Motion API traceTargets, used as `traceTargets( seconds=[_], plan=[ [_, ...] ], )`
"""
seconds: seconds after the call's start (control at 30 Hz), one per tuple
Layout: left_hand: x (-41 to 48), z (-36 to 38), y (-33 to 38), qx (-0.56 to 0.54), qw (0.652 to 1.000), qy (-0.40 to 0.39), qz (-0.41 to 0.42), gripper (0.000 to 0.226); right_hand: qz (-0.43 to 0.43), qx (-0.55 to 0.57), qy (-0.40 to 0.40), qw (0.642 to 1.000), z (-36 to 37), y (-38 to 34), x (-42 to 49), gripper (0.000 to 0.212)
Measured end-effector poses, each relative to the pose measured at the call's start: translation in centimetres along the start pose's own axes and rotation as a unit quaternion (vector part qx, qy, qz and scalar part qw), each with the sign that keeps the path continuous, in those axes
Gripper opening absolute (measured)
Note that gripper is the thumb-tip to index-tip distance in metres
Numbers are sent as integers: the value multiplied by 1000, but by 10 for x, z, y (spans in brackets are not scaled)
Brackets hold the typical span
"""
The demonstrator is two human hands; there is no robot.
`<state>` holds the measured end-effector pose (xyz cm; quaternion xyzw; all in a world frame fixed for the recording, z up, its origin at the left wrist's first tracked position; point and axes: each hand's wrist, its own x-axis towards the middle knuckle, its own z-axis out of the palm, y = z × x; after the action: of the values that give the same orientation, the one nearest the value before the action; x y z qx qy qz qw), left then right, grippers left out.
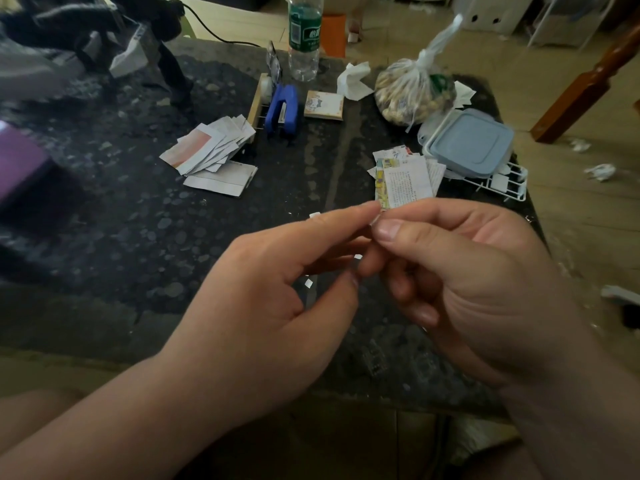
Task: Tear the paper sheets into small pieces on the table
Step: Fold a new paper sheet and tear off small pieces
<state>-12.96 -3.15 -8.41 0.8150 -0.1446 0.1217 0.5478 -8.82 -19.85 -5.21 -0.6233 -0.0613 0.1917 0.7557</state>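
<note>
L hand (263,289) & R hand (467,278) meet over the table (138,220), each thumb+forefinger pinching one tiny paper scrap (375,221), barely visible. Looks mid-tear; next needs tips pulled apart. Specks (308,283) lie below. Farther: pinkish stack (207,150), printed stack (407,180) left to shred.

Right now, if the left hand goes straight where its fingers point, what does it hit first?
The right hand. The left hand touches its thumb at the scrap both pinch. Farther along lies the paper stack, though depth is unclear.
</note>
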Motion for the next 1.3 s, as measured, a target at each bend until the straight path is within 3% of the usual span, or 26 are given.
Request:
traceTargets(
  seconds=[0.13, 0.43, 0.67, 0.87, 1.07, 1.3],
  plan=[
    [1, -2, -6, -68, 995, -55, -47, 51, 3, -6, 2, 1000, 0, 0, 1, 13],
    [1, -2, -7, -78, 994, -63, -37, 49, 1, -1, -3, 1000, 0, 0, 1, 16],
    [-1, 0, -5, -30, 999, -26, -19, 50, -1, -17, 1, 1000, 2, -1, 0, 17],
    [-1, 4, -4, -97, 993, -24, -69, 47, -18, -39, 15, 999, 3, 1, 1, 16],
    [2, -2, 2, -164, 977, -18, -135, 38, -87, -134, 15, 987, 3, 0, -3, 14],
    [-2, -3, 11, -93, 991, 42, -86, 29, -87, -92, -13, 992, 4, 2, -3, 14]
  ],
)
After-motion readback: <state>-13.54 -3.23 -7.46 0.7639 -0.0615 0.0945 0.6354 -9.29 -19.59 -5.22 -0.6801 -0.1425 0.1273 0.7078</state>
